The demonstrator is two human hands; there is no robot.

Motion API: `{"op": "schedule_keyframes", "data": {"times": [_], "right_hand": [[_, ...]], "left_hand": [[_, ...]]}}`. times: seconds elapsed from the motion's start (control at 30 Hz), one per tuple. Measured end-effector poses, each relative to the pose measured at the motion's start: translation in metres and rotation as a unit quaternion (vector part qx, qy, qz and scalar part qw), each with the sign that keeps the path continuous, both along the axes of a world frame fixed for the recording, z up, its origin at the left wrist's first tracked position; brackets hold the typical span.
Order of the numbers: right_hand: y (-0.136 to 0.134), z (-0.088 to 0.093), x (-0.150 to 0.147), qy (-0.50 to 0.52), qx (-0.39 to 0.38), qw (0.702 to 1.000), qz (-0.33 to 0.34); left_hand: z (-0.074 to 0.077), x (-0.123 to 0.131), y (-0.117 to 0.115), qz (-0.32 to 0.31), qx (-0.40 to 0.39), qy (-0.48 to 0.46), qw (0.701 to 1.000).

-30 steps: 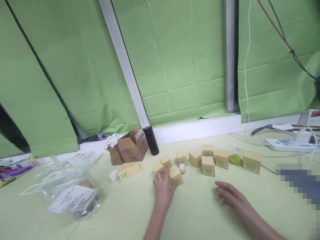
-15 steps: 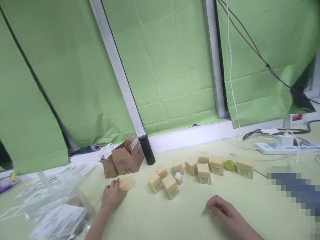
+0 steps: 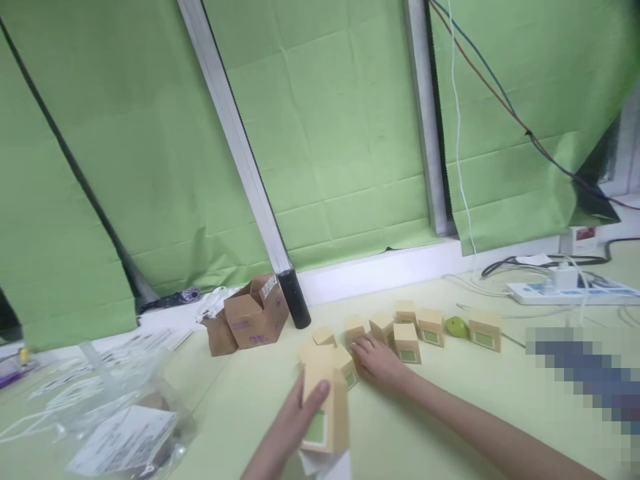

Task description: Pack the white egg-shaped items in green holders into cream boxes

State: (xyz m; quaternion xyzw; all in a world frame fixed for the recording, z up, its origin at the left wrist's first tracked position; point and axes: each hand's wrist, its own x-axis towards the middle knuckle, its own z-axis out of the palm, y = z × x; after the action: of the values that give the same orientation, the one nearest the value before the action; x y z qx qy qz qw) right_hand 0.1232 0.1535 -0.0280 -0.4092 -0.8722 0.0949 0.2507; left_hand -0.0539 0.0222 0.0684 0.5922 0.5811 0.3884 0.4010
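Within the left hand (image 3: 291,421), tan box (image 3: 332,411); white-rimmed green panel (image 3: 316,428)

No lettering is legible from here: neither the purple print (image 3: 259,340) on the brown carton (image 3: 273,317) nor the white label (image 3: 123,437) of the clear bag (image 3: 113,385) to its left.

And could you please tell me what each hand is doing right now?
Left hand: closed on a long tan box.
Right hand: beside small tan boxes; whether it grips anything cannot be told.
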Motion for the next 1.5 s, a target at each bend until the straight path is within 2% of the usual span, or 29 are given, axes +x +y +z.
{"op": "schedule_keyframes", "data": {"times": [0.1, 0.17, 0.27, 0.33, 0.4, 0.47, 0.53, 0.63, 0.73, 0.83, 0.9, 0.97, 1.07, 1.17, 1.27, 1.33, 1.4, 1.5], "right_hand": [[-0.013, -0.006, 0.009, 0.021, -0.029, 0.999, -0.017], [-0.025, -0.007, 0.021, 0.053, -0.058, 0.997, -0.024], [-0.043, -0.007, 0.047, 0.125, -0.121, 0.985, -0.023], [-0.052, -0.007, 0.069, 0.194, -0.182, 0.964, -0.022], [-0.059, -0.008, 0.090, 0.276, -0.259, 0.926, -0.019], [-0.064, -0.010, 0.106, 0.360, -0.335, 0.871, -0.009], [-0.067, -0.012, 0.115, 0.432, -0.394, 0.811, 0.009], [-0.071, -0.014, 0.116, 0.503, -0.456, 0.733, 0.035], [-0.076, -0.012, 0.112, 0.539, -0.495, 0.679, 0.052], [-0.081, -0.006, 0.111, 0.578, -0.521, 0.626, 0.052], [-0.081, -0.003, 0.113, 0.592, -0.524, 0.611, 0.031], [-0.080, -0.003, 0.116, 0.587, -0.512, 0.627, -0.002], [-0.077, -0.005, 0.121, 0.555, -0.477, 0.678, -0.059], [-0.068, 0.000, 0.134, 0.484, -0.413, 0.761, -0.127], [-0.046, 0.014, 0.155, 0.376, -0.317, 0.846, -0.205], [-0.026, 0.023, 0.167, 0.288, -0.260, 0.887, -0.251], [-0.008, 0.029, 0.173, 0.202, -0.218, 0.914, -0.278], [0.009, 0.030, 0.170, 0.096, -0.190, 0.929, -0.302]], "left_hand": [[-0.021, 0.033, -0.005, -0.101, -0.035, -0.020, 0.994], [-0.038, 0.046, -0.002, -0.133, -0.052, 0.005, 0.990], [-0.058, 0.054, 0.006, -0.085, -0.042, 0.083, 0.992], [-0.062, 0.056, 0.012, -0.031, 0.002, 0.146, 0.989], [-0.058, 0.059, 0.015, 0.014, 0.069, 0.204, 0.976], [-0.048, 0.066, 0.017, 0.028, 0.130, 0.240, 0.962], [-0.038, 0.079, 0.016, -0.010, 0.163, 0.232, 0.959], [-0.031, 0.108, 0.017, -0.118, 0.173, 0.193, 0.959], [-0.033, 0.133, 0.022, -0.159, 0.187, 0.199, 0.949], [-0.036, 0.145, 0.029, -0.155, 0.154, 0.185, 0.958], [-0.038, 0.146, 0.031, -0.136, 0.131, 0.157, 0.969], [-0.039, 0.144, 0.031, -0.103, 0.128, 0.129, 0.978], [-0.040, 0.140, 0.028, -0.054, 0.138, 0.102, 0.984], [-0.044, 0.139, 0.024, -0.054, 0.136, 0.131, 0.981], [-0.054, 0.143, 0.020, -0.073, 0.113, 0.225, 0.965], [-0.061, 0.147, 0.020, -0.065, 0.095, 0.291, 0.950], [-0.067, 0.151, 0.022, -0.048, 0.085, 0.339, 0.936], [-0.068, 0.153, 0.027, -0.009, 0.076, 0.362, 0.929]]}}
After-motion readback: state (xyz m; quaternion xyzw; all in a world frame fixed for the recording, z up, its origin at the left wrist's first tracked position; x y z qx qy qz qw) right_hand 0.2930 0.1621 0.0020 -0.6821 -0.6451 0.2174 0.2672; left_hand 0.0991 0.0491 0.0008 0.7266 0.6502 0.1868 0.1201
